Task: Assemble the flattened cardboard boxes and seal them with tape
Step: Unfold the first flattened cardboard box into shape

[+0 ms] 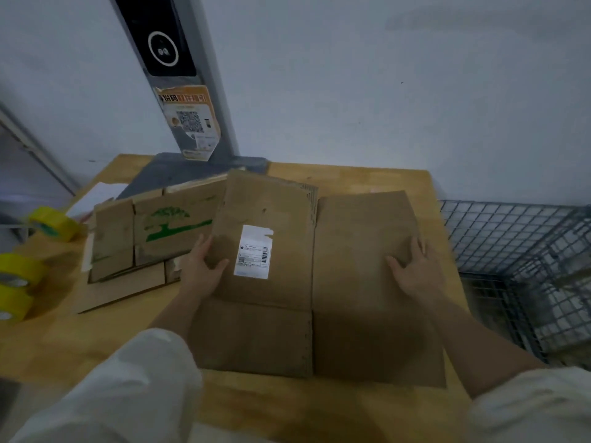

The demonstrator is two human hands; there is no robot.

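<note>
— What was seen at the left edge of the desk [367, 182]?

— Yellow tape rolls [17, 284] were stacked there, with one more roll [54, 222] farther back beside a white sheet of paper [96, 195]. Just right of them, a pile of flattened boxes [144, 238] printed with a green tree was laid flat.

— And in the middle?

— A large flattened cardboard box [319, 282] was spread on the desk, its left edge overlapping the pile. A white shipping label [254, 251] was stuck on its left panel. The left hand [203, 265] was closed around that left edge, thumb on top, fingers curled beneath. Behind it, a grey stand [179, 91] with an orange sticker was set against the wall.

— What about the right side?

— The right hand [414, 268] was laid flat on the box's right panel, fingers spread and straight, nothing gripped. Beyond the desk's right edge, a wire cage [518, 266] was seen.
</note>
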